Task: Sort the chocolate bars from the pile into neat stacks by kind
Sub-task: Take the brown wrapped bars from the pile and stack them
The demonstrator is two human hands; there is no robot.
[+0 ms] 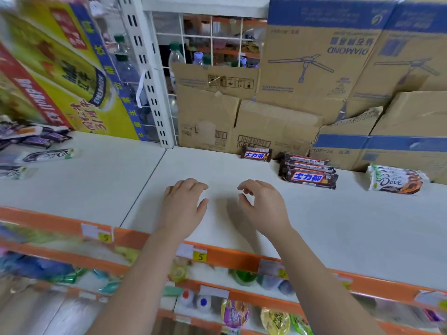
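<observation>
Head view: both hands between picks, over the near middle of the white shelf (338, 226). The left hand (183, 204) and right hand (261, 206) are released, fingers loosely curved, holding nothing. Whether they touch the shelf cannot be told.

The unsorted pile (36, 137) lies at the far left, blurred, mostly purple wrappers. A loose Dove bar (46, 154) lies just near of it.

To the right stand the Snickers stack (307, 174), roughly squared, and the Dove stack (396, 180), right of it and apart. A lone Snickers bar (256, 154) lies left of its stack against the boxes (266, 122), not on it.

The step in hand is judged to be the reach for the next bar.
- **Which hand:** the left hand is nearer the pile and suits the pick.
- **Which bar:** the loose Dove bar lies apart from the heap and looks easiest to lift.
- **Grip:** take one bar at a time, pinched by its long edges so the label can be read.
- **Placing:** lay it flat on its own stack with ends aligned. The slick wrappers will likely slide, so lower the bar rather than drop it.
- **Left to do:** the lone Snickers bar belongs on its stack, and the purple kind has no stack; the bare shelf in the middle offers room.
</observation>
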